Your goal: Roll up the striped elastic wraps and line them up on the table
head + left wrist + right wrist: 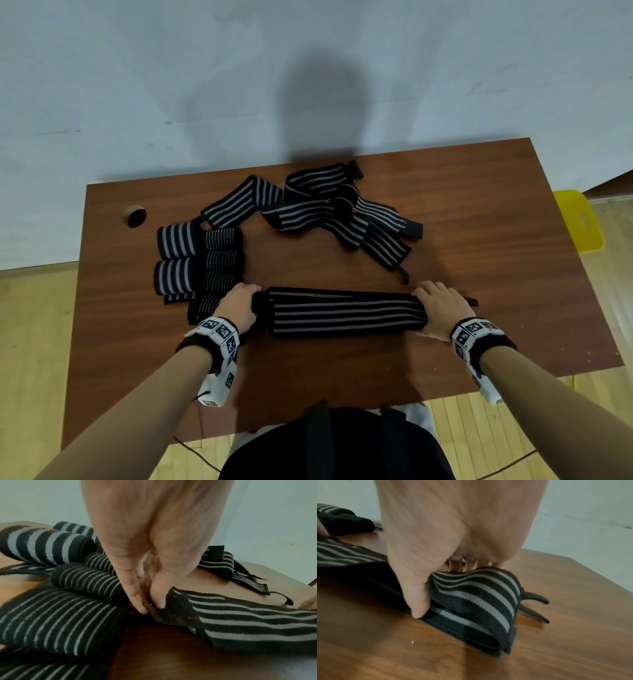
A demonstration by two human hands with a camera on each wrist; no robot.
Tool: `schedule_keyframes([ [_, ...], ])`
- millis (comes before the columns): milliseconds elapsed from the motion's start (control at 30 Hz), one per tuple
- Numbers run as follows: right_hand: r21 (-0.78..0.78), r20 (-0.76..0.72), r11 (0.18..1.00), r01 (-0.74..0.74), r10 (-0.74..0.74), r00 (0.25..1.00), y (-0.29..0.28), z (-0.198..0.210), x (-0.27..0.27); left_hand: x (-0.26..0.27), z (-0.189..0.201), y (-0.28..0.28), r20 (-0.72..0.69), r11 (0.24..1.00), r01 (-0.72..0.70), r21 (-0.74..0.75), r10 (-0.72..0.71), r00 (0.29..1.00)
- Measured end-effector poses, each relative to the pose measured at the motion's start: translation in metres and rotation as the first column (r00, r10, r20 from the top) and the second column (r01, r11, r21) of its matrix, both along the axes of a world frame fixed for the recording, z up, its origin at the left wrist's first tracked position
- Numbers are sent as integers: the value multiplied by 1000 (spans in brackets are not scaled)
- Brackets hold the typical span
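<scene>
A black wrap with grey stripes [342,313] lies stretched flat across the near part of the brown table [479,205]. My left hand [241,303] pinches its left end [164,605] between thumb and fingers. My right hand [436,308] holds its folded right end [479,599], thumb in front and fingers behind. Several rolled wraps [198,260] stand in rows at the left, just beyond my left hand [144,599]. A tangled heap of unrolled wraps [342,212] lies at the back middle.
A round cable hole [135,216] sits in the table's far left corner. A yellow object [579,219] stands off the right edge. The table's far edge meets a pale wall [308,68]. A thin black loop [537,605] sticks out past the held end.
</scene>
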State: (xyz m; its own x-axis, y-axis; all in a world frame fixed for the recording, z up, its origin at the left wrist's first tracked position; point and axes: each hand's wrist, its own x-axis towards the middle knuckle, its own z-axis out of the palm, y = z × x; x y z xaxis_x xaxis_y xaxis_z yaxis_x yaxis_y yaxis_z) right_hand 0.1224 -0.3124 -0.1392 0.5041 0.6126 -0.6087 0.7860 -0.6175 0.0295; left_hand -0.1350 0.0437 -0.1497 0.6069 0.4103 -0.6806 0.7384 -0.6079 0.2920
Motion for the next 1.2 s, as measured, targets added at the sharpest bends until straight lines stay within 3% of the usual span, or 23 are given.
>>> schedule_keyframes([
  [200, 0, 89, 1000, 18, -18, 996, 4, -9, -7, 3, 5, -2, 21, 995, -104, 5, 104, 994],
  [400, -17, 125, 996, 84, -81, 989, 3, -9, -1, -5, 1, 1, 165, 929, -354, -107, 368, 915],
  [600, -15, 166, 990, 140, -136, 977, 4, -5, 1, -8, -2, -3, 170, 896, -403, -185, 433, 885],
  [767, 50, 138, 989, 139, -145, 980, -4, -3, -5, -13, -2, -8, 224, 900, -410, -146, 434, 872],
  [967, 54, -18, 977, 205, -204, 979, -16, -6, -10, -17, -1, -11, 242, 927, -368, -75, 375, 895],
  [1100, 79, -6, 971, 226, -226, 974, -19, -8, -15, -15, -1, -17, 240, 947, -322, -8, 314, 918],
  [1200, 92, 10, 969, 231, -232, 973, -21, -11, -18, -15, -1, -19, 271, 935, -353, -23, 346, 898],
])
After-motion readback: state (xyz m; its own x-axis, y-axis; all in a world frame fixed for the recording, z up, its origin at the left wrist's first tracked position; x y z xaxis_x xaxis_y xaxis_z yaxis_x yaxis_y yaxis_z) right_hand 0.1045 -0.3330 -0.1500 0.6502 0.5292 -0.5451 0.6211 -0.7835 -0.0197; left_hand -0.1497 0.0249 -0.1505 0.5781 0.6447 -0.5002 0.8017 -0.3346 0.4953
